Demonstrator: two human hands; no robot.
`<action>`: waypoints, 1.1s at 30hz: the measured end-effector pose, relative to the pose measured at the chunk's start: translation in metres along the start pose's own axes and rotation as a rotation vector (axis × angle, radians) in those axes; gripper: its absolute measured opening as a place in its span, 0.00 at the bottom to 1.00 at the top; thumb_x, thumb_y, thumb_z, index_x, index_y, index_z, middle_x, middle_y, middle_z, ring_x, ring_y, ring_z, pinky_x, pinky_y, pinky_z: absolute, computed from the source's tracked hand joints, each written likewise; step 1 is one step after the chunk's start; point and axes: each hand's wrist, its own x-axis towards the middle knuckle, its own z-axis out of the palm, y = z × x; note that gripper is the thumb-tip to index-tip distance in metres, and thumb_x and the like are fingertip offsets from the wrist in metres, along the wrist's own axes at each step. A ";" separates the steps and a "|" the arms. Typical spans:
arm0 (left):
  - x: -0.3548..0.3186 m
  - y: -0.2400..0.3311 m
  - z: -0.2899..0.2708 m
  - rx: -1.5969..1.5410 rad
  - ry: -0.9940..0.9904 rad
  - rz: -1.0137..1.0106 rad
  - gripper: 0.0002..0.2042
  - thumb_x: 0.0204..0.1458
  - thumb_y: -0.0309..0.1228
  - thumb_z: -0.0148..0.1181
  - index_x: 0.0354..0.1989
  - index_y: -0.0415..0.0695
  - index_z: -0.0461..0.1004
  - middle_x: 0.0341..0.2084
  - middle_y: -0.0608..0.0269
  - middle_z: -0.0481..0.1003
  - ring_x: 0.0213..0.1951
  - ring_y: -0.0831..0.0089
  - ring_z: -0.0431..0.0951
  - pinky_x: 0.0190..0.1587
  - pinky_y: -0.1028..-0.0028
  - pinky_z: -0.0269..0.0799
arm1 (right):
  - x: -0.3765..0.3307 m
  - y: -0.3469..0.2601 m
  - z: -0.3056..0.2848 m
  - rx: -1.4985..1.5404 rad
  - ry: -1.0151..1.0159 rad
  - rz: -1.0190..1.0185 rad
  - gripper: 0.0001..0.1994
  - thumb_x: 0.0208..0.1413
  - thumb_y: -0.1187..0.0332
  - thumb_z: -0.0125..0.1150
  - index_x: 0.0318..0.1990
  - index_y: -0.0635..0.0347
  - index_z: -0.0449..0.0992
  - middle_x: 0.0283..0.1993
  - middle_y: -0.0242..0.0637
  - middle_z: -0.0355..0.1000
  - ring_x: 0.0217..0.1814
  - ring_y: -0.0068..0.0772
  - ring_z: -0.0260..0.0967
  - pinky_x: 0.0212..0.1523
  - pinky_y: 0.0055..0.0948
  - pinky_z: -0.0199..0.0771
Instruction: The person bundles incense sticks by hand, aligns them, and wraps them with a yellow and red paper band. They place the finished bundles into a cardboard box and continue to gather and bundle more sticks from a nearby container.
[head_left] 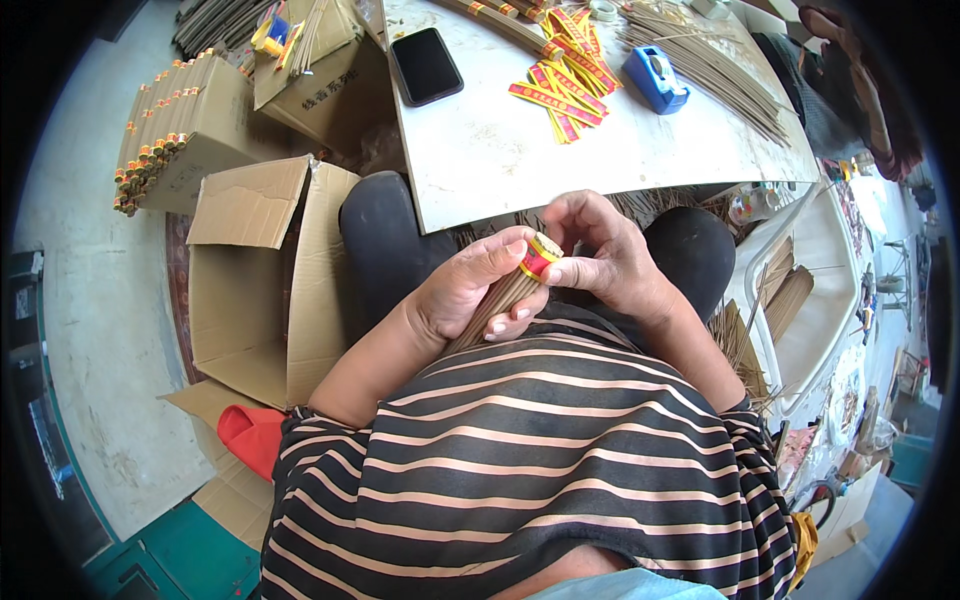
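The left hand (462, 295) is clenched around a bundle of thin brown sticks (505, 298) held above the lap just below the white desk (480, 150) edge, while the right hand (600, 250) pinches the red-and-yellow paper band (540, 258) wrapped at the bundle's top end.

Inside the grip, the tan sticks (503, 297) wear a red-and-yellow band (541, 256). Beyond it lie red-and-yellow labels (562, 78), a blue tape dispenser (656, 78) and a black phone (426, 65). Below it, the shirt (520, 450) is black with pale stripes.
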 end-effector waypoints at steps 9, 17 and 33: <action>0.004 -0.005 0.016 0.612 0.424 0.177 0.15 0.60 0.41 0.45 0.40 0.39 0.68 0.26 0.60 0.73 0.27 0.76 0.75 0.33 0.80 0.73 | 0.000 -0.003 -0.001 -0.242 0.112 -0.164 0.14 0.45 0.62 0.67 0.34 0.62 0.75 0.31 0.35 0.66 0.32 0.26 0.64 0.33 0.24 0.67; 0.002 0.001 0.025 0.964 0.436 0.045 0.18 0.60 0.41 0.47 0.41 0.36 0.70 0.31 0.65 0.72 0.35 0.81 0.70 0.42 0.82 0.66 | -0.004 -0.014 -0.003 -0.185 0.072 -0.192 0.13 0.45 0.63 0.68 0.30 0.65 0.74 0.29 0.35 0.65 0.28 0.24 0.66 0.27 0.23 0.69; 0.019 0.013 0.025 0.478 0.589 -0.086 0.12 0.59 0.39 0.48 0.37 0.41 0.67 0.20 0.68 0.68 0.18 0.86 0.64 0.20 0.88 0.59 | 0.039 0.018 -0.122 -0.127 0.414 0.123 0.17 0.54 0.58 0.59 0.42 0.63 0.74 0.38 0.31 0.72 0.36 0.22 0.64 0.38 0.24 0.66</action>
